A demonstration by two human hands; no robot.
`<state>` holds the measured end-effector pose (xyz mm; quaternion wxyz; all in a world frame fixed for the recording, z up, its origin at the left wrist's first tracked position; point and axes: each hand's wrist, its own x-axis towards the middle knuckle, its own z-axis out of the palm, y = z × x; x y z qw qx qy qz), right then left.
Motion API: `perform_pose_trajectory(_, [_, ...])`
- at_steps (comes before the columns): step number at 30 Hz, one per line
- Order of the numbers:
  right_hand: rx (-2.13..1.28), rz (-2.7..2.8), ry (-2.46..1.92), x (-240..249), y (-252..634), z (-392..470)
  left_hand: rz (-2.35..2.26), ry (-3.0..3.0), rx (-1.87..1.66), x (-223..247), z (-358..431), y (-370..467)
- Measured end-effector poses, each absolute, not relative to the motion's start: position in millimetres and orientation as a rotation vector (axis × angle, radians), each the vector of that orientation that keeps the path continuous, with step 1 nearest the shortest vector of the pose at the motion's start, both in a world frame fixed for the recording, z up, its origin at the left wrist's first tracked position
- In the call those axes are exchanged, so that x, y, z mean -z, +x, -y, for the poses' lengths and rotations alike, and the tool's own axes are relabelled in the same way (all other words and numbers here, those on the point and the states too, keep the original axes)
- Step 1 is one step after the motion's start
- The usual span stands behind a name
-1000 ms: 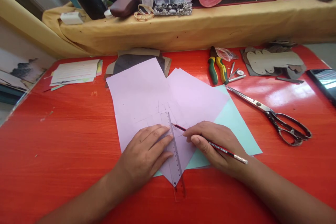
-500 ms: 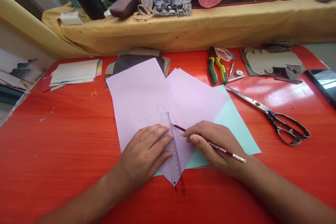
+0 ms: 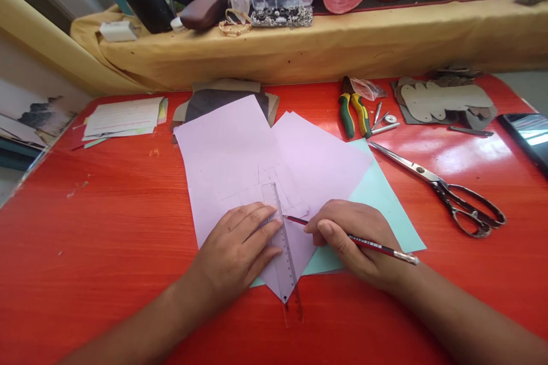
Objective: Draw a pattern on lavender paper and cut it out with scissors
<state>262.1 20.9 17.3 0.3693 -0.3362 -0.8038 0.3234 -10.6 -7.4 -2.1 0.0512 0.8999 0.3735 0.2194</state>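
My left hand (image 3: 242,242) lies with fingers spread on a clear ruler (image 3: 286,256), pressing it to a lilac sheet (image 3: 226,142). Thin pencil lines show on the paper around the ruler's upper end. A red and black pencil (image 3: 377,245) is pinched in my right hand (image 3: 357,236), its tip touching the paper beside the ruler's right edge. Under the top sheet lie another lilac sheet (image 3: 321,154) and a mint green sheet (image 3: 381,194).
Large scissors (image 3: 436,182) rest at the right, near a phone (image 3: 528,137). Behind are pliers (image 3: 354,108), grey template pieces (image 3: 447,101) and a paper stack (image 3: 122,118). A cloth-covered ledge (image 3: 299,48) holds jars and boxes.
My right hand has moved slightly right and down, and the pencil tip has slid down along the ruler's edge. A longer pencil line shows. My left hand and the ruler have stayed put.
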Motion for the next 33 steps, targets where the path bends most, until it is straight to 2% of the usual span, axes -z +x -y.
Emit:
perform_pose_trajectory(14, [-0.802,1.935,-0.832,-14.4,263.0,-19.6,-1.141,2.745,-0.675,2.0,7.6,-9.8])
perform_pose_trajectory(33, [-0.838,2.029,-0.869,-16.4,262.6,-18.1,-1.148,2.710,-0.738,3.7,7.7,-7.1])
